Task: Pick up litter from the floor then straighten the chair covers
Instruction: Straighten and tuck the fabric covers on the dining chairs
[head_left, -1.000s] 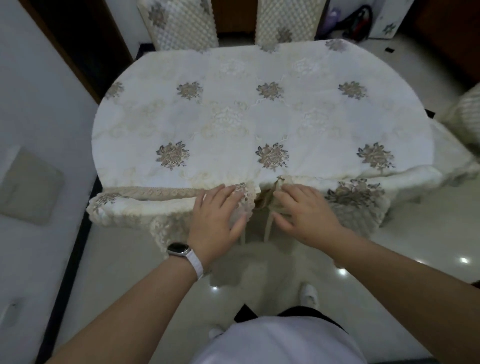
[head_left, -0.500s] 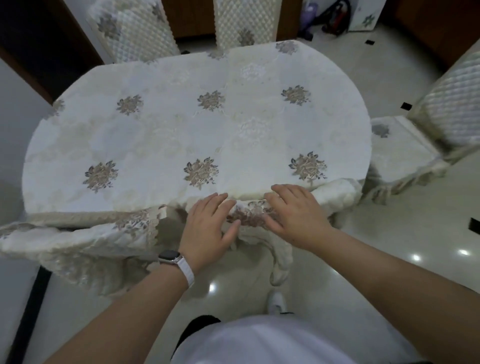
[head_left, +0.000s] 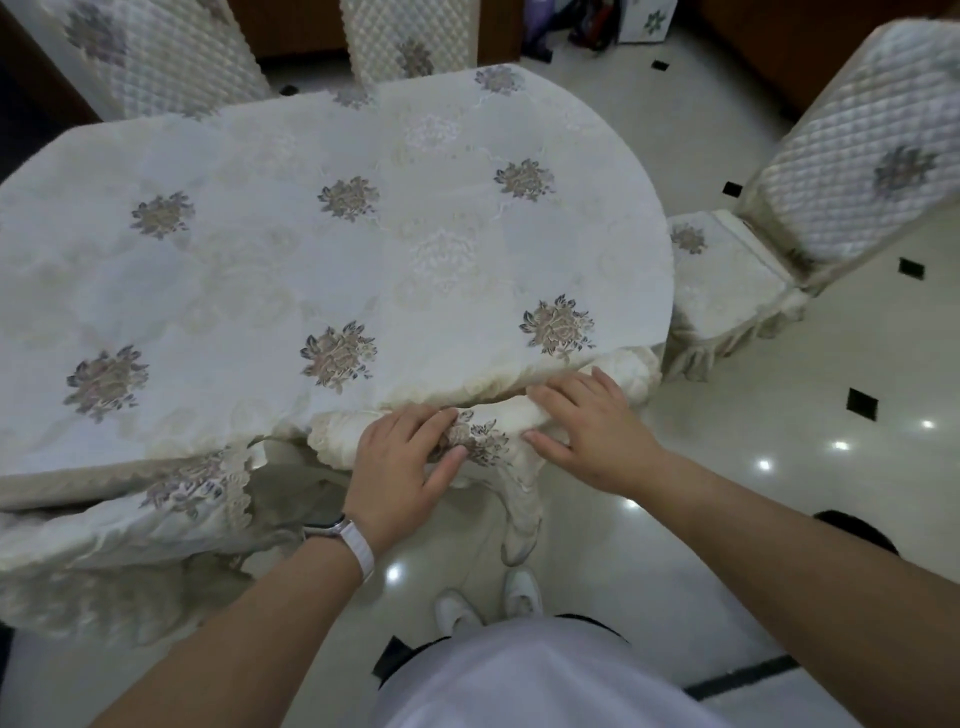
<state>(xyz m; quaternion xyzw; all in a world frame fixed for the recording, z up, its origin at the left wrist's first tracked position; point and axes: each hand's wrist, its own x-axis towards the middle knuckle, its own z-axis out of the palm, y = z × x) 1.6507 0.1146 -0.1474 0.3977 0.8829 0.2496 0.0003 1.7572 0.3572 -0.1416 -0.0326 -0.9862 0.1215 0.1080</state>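
Cream chair cover (head_left: 493, 434) lies under left hand (head_left: 405, 462) and right hand (head_left: 597, 431), both flat-fingered, pressing it

Table (head_left: 311, 260) ahead, chair cover (head_left: 498, 418) before — chair (head_left: 727, 280) right

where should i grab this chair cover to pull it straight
Probably the rolled top edge of the chair cover, from above on your side: it bunches there between the left hand and right hand, and the tablecloth overhangs the far side.

Home dining room (clothed table (head_left: 363, 249), covered chairs (head_left: 852, 156)).
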